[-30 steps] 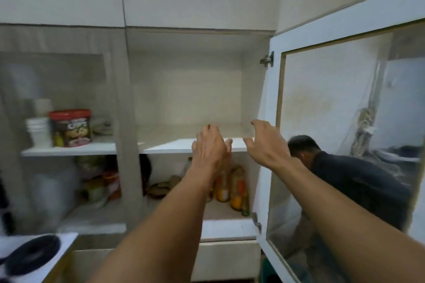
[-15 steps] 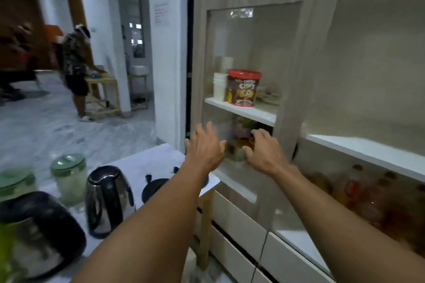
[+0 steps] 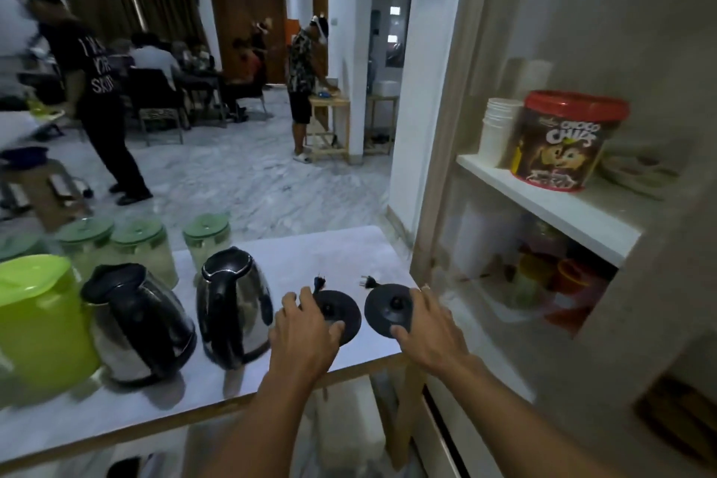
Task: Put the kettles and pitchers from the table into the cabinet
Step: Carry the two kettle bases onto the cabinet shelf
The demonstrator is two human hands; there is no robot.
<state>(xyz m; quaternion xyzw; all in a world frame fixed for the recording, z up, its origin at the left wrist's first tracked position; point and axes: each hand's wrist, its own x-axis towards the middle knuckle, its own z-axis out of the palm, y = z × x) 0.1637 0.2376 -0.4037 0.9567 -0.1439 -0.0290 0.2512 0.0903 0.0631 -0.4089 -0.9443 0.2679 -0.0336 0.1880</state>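
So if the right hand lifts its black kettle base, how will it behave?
The black kettle base looks flat and thin, so probably light and stiff. Its short cord and plug would likely dangle. The right hand covers only its rim, so it may tilt.

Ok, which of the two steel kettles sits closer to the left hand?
The right-hand kettle, just beside the left hand; the other kettle stands further left, next to the lime pitcher.

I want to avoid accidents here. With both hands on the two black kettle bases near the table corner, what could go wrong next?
1. Each black base trails a short cord with a plug; when lifted, the plugs may swing and catch on the table edge.
2. The left hand is close to the nearer steel kettle; a sideways move could knock it.
3. The right hand works at the table corner, so its base could slip off.
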